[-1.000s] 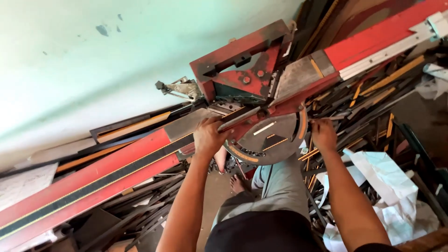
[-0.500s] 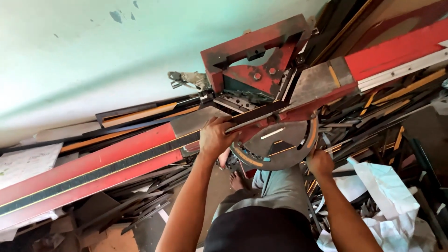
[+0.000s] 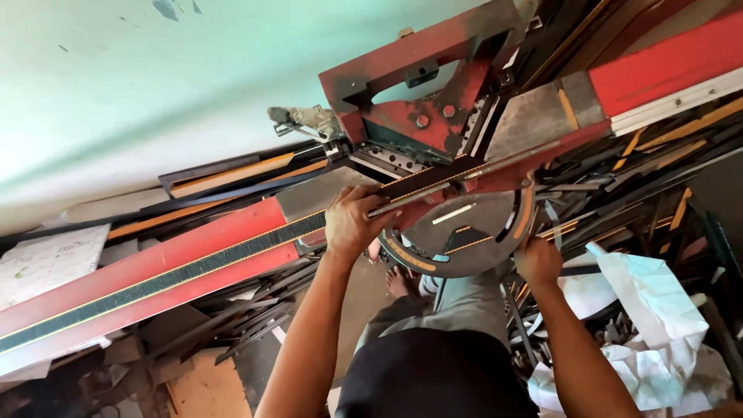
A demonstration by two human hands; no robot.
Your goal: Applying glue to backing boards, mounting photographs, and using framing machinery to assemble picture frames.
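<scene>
My left hand grips a long dark moulding strip with gold dotted edges and presses it on the red bench against the machine's fence. My right hand curls over the lower right rim of the round grey metal plate at the front of the machine. The red cutting head stands just behind the plate, above the strip.
Several dark and orange moulding offcuts lie piled under the bench and more at the right. Crumpled white sheeting lies at the lower right. A pale green wall runs behind. My legs and a bare foot are below.
My right hand has dropped from the bench beside the plate to the plate's lower right rim. My left hand stays on the strip. The view has shifted slightly.
</scene>
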